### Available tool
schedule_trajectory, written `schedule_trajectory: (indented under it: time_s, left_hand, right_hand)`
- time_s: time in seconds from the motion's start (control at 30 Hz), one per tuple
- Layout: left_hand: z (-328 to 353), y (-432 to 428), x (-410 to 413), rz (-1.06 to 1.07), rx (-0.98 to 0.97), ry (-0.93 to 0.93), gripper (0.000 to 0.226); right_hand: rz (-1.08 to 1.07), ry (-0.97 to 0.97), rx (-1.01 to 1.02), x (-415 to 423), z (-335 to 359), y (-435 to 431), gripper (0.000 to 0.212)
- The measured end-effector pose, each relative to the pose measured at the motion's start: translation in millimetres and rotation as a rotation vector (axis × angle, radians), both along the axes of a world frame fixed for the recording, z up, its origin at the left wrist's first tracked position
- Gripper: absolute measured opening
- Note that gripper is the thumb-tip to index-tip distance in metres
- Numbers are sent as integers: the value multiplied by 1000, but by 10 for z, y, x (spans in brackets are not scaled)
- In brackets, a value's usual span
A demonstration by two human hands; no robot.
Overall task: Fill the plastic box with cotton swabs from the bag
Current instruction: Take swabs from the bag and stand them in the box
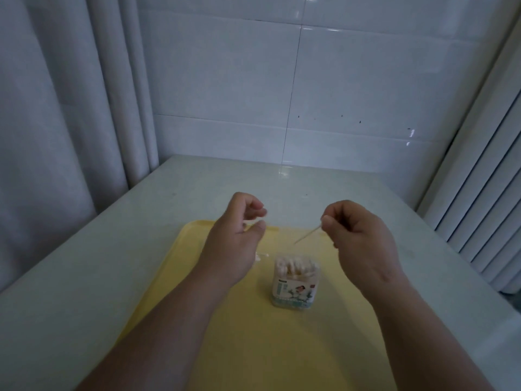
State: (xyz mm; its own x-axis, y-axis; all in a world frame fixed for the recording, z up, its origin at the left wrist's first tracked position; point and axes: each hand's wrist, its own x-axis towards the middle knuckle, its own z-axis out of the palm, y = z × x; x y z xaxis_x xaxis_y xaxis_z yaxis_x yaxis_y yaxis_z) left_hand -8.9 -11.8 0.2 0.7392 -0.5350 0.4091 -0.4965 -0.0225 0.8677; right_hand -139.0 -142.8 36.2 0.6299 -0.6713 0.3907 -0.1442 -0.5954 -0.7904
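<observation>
A small clear plastic box [294, 283] with a printed label stands upright on a yellow tray [253, 348], packed with white-tipped cotton swabs. My right hand [358, 235] hovers above and behind the box and pinches one cotton swab [307, 235] by its end, the stick slanting down to the left. My left hand [239, 238] hangs to the left of the box with fingers loosely curled; something thin and pale shows between its thumb and fingers, too blurred to identify. A white scrap [64, 255] is not seen; a pale bit [260, 255] lies under the left hand. No bag is clearly visible.
The tray lies on a pale table [98, 263] set against a white tiled wall [282, 94]. A grey curtain [56, 108] hangs at the left, and a white ribbed radiator [485, 207] stands at the right.
</observation>
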Motion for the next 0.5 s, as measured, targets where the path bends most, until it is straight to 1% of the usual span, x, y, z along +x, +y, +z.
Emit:
schedule_trajectory:
  time_s: [0.03, 0.07, 0.13, 0.17, 0.2, 0.27, 0.33, 0.37, 0.5]
  left_hand:
    - [-5, 5, 36, 115, 37, -10, 24]
    - [-10, 16, 77, 237, 115, -19, 21]
    - [-5, 36, 145, 455, 411, -78, 20]
    - [-5, 51, 171, 503, 570, -98, 24]
    - [-1, 65, 184, 502, 686, -89, 29]
    - [-15, 69, 184, 424, 822, -45, 38]
    - [-66, 59, 181, 370, 900, -40, 42]
    - [-90, 55, 184, 361, 905, -44, 42]
    - [-157, 47, 203, 338, 799, -38, 37]
  right_hand:
    - [-19, 2, -22, -30, 21, -31, 18]
    - [-32, 6, -36, -51, 37, -52, 19]
    - [-47, 31, -62, -85, 63, -69, 22]
    - [-48, 52, -77, -92, 70, -68, 22]
    - [-47, 74, -93, -97, 74, -65, 23]
    - [-32, 122, -102, -100, 74, -65, 23]
    - [5, 202, -108, -88, 63, -46, 22]
    - [28, 248, -112, -76, 56, -29, 21]
    - [98, 399, -134, -34, 28, 45, 16]
